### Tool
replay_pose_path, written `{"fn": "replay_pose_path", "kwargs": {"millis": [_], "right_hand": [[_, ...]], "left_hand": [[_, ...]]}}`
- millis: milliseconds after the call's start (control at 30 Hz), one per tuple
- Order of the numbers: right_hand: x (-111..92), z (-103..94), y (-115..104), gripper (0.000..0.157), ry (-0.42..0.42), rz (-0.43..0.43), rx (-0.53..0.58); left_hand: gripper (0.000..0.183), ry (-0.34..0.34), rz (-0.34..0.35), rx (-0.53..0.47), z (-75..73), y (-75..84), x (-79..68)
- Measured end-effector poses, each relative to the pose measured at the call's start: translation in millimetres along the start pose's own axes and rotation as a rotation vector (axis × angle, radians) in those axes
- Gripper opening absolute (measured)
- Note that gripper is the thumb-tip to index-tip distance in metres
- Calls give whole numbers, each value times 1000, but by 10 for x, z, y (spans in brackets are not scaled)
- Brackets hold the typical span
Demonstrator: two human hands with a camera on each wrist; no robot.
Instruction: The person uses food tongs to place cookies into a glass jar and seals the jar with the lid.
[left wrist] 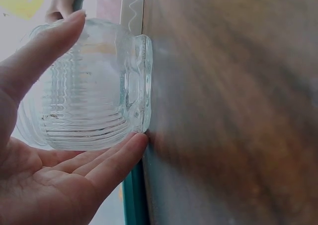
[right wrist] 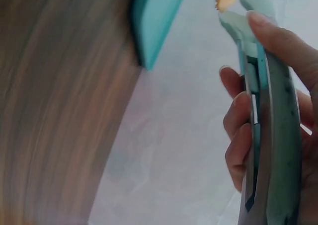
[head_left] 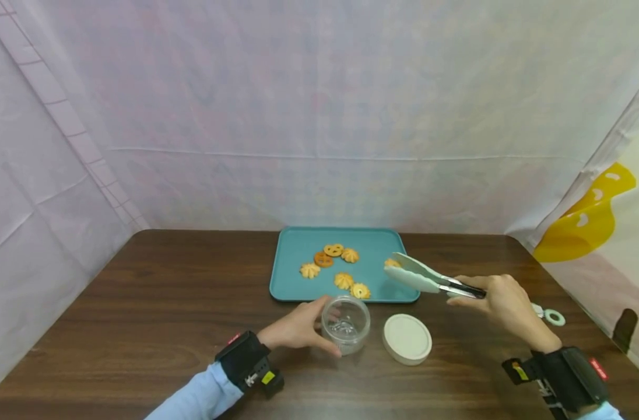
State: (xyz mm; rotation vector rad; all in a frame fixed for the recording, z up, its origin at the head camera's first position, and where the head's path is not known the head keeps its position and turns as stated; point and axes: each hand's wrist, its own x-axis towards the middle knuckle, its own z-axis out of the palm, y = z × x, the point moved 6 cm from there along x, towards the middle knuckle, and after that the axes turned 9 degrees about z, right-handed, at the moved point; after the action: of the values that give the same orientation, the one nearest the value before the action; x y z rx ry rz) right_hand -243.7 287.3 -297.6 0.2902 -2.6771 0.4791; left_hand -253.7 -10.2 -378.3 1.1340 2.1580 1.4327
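My left hand (head_left: 298, 328) holds a clear glass jar (head_left: 347, 331), thumb on the near side and fingers on the far side. The jar is uncovered and stands upright on the table; its ribbed wall (left wrist: 84, 106) shows in the left wrist view. With my right hand (head_left: 503, 306) I grip tongs (head_left: 424, 284) that have pale green tips. Between those tips is a cookie (head_left: 392, 263), over the right end of the blue-green tray (head_left: 293, 239). On the tray lie several cookies (head_left: 343, 280) and pretzel-shaped biscuits (head_left: 323, 259).
A round whitish lid (head_left: 407, 339) lies on the brown wooden table (head_left: 157, 303), right of the jar. The ring end (head_left: 554, 317) of the tongs shows beyond my right hand. White cloth (head_left: 319, 116) hangs behind the table, with a yellow shape (head_left: 587, 227) at right.
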Motion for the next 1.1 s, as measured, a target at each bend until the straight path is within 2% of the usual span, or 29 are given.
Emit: {"fn": "replay_pose_path", "kwargs": {"millis": [100, 267, 433, 567, 767, 1100], "right_hand": [[-40, -40, -96, 40, 22, -71, 130], [-101, -73, -285, 39, 1, -172, 340], [-174, -53, -493, 45, -18, -293, 433], [-231, 22, -619, 45, -54, -354, 430], [-276, 137, -707, 41, -78, -365, 375], [-266, 167, -735, 39, -94, -370, 311]], "left_hand": [[74, 7, 4, 23, -7, 8, 2], [77, 18, -1, 38, -14, 7, 1], [80, 13, 3, 26, -19, 15, 1], [82, 14, 11, 62, -36, 31, -2], [80, 31, 17, 142, -52, 31, -7], [76, 21, 15, 139, -57, 45, -5]]}}
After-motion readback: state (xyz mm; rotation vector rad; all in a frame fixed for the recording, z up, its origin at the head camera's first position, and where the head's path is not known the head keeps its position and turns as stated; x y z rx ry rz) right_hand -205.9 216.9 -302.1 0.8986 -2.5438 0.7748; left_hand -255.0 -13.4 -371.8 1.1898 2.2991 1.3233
